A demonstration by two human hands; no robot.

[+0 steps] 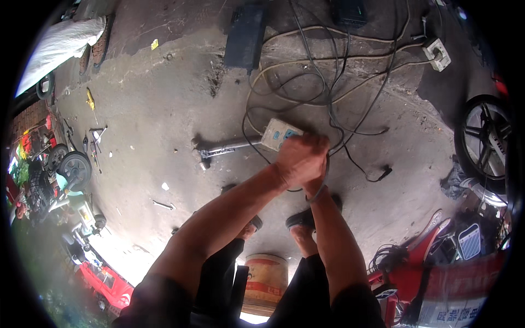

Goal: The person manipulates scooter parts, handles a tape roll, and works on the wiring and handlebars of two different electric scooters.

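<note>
My left hand (298,159) is closed at the right end of a cream socket block (275,133) with blue outlets, and covers part of it. Mostly hidden against it is my right hand (314,183), its fingers bent inward. A dark cable (326,169) comes from beside the hands and curves down by my right wrist. What lies between the fingers is covered. To the left of the block, a metal ratchet-like tool (221,150) with a long handle rests on the concrete floor. A black power adapter (245,37) lies beyond the block, among tangled cables (328,90).
A second socket block (437,54) sits at the far right. A yellow screwdriver (91,100) and a small wrench (163,205) lie leftward. A black wheel (483,143) stands at right, near red parts. Below me is a round drum (266,276); a red toy-like vehicle (106,284) is lower left.
</note>
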